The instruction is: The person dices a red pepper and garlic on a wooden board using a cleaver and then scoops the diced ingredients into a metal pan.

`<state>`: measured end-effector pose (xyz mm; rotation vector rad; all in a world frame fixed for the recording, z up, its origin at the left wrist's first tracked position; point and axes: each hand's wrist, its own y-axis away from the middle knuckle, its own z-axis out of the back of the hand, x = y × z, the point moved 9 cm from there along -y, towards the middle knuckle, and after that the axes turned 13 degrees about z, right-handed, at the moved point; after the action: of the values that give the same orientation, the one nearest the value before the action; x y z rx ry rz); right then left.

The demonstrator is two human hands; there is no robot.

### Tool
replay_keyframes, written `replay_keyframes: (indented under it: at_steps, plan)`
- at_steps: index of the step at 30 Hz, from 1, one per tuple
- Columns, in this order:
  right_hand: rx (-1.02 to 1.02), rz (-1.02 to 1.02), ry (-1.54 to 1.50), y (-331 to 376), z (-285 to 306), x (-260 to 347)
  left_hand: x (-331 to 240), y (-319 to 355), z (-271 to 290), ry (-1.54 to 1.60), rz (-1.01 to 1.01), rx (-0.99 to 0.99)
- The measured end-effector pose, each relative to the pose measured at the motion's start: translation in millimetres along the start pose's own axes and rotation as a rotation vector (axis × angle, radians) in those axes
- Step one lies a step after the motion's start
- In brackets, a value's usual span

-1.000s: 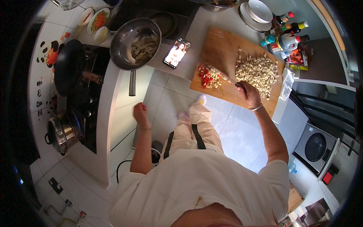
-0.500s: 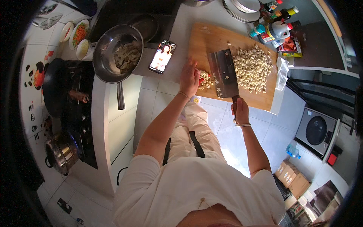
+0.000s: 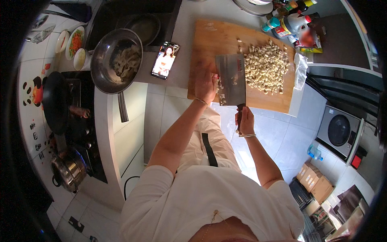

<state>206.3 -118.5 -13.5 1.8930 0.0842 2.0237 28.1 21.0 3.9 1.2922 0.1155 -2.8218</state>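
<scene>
My right hand (image 3: 245, 119) grips the dark handle of a cleaver (image 3: 232, 80), its broad blade low over a wooden cutting board (image 3: 203, 34). Small pale chopped bits cling to the blade's lower left part. My left hand (image 3: 206, 85) lies at the board's left side, right beside the blade's left edge, fingers stretched forward and slightly blurred. Between that hand and the blade a few chopped pieces show; the rest are hidden. To the right of the cleaver spreads a heap of pale nuts (image 3: 266, 66) that look like cashews.
A frying pan (image 3: 135, 38) with greyish pieces sits left of a lit phone (image 3: 165, 60). Bottles (image 3: 288, 26) crowd the back right, near a plastic bag (image 3: 300, 70). Small dishes (image 3: 75, 42) stand far left, beyond a dark wok (image 3: 56, 103) and a steel pot (image 3: 68, 171).
The cleaver has shifted left toward my left hand, its blade turned flatter to view. The red and pale chopped pieces beside that hand are now mostly covered. The whole view has shifted slightly.
</scene>
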Motion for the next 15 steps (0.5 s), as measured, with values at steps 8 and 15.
replay_keyframes:
  at_steps: [8,15]
  plan:
    - [-0.006,0.0,-0.013,5,-48,-12,-16,-2,9,-0.017,-0.057,-0.072]
    - [-0.031,-0.058,-0.143,10,-63,-21,-19,-4,3,-0.062,-0.104,-0.008]
